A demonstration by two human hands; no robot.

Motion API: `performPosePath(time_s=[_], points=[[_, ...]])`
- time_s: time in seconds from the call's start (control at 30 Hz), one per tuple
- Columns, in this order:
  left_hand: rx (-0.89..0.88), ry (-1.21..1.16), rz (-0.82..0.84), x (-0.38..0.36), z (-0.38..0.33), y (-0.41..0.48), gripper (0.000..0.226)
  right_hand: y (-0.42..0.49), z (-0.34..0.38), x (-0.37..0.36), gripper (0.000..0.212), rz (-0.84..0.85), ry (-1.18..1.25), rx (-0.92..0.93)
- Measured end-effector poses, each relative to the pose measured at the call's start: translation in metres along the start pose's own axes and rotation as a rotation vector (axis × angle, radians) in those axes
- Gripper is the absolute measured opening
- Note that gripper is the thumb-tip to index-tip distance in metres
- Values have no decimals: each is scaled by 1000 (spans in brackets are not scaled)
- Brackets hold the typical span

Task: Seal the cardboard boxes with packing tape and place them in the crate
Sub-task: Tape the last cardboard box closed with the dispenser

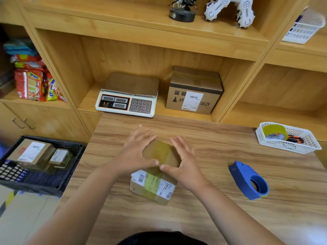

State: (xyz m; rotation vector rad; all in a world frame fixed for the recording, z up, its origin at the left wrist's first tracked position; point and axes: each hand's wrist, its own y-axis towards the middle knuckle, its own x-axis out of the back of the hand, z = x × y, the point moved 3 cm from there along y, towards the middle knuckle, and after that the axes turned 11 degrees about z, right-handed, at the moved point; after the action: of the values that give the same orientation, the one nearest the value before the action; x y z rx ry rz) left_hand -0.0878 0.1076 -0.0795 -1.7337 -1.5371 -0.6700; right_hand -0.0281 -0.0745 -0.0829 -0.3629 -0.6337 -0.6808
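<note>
fingers (139,137) of the left hand (137,152) and those of the right hand (184,160) lie spread and flat on the top of a small cardboard box (155,175), thumbs nearly meeting at its near top edge, pressing on it rather than gripping it. a strip of yellowish packing tape (160,151) runs over the top between the palms and down the near face, across a white shipping label (164,188). the box sits near the middle of a wooden table (212,218). to the right of it, well apart, a blue tape dispenser (249,181) lies on the tabletop. at the far right corner a white plastic basket (307,147) holds a roll of tape (274,131) and something orange and black beside it. off the table's left edge, lower down, a dark crate (70,174) holds two labelled cardboard boxes (33,152) side by side. in the shelf behind the table a white weighing scale (127,96) stands to the left of a larger cardboard box (192,91) with a label on its front. bright food packets (33,82) fill the shelf compartment at far left.
</note>
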Motion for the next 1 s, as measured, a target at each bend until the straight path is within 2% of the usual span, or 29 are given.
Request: performPosePath(time_s=[0.1,0.17,0.33,0.6,0.73,0.8,0.9,1.0], points=[[-35,-103,120,-2,6,0,103,1,-2,-5,110,95,78,-102],[-14,-125,159,-2,8,1,105,0,-3,-9,109,120,109,-147],[-16,-81,219,-6,6,0,102,-2,2,-15,61,-20,64,-84],[-35,-226,47,-8,3,-4,43,3,10,-19,26,-165,235,-58],[-18,-279,-63,-9,1,1,21,7,10,-20,18,-235,304,-97],[-2,-259,-102,-8,-2,4,12,9,10,-22,21,-258,355,-128],[27,-201,-179,-6,-5,3,14,7,9,-23,29,-301,441,-193],[142,-138,-334,-5,-4,-7,14,3,1,-26,14,-393,637,-319]])
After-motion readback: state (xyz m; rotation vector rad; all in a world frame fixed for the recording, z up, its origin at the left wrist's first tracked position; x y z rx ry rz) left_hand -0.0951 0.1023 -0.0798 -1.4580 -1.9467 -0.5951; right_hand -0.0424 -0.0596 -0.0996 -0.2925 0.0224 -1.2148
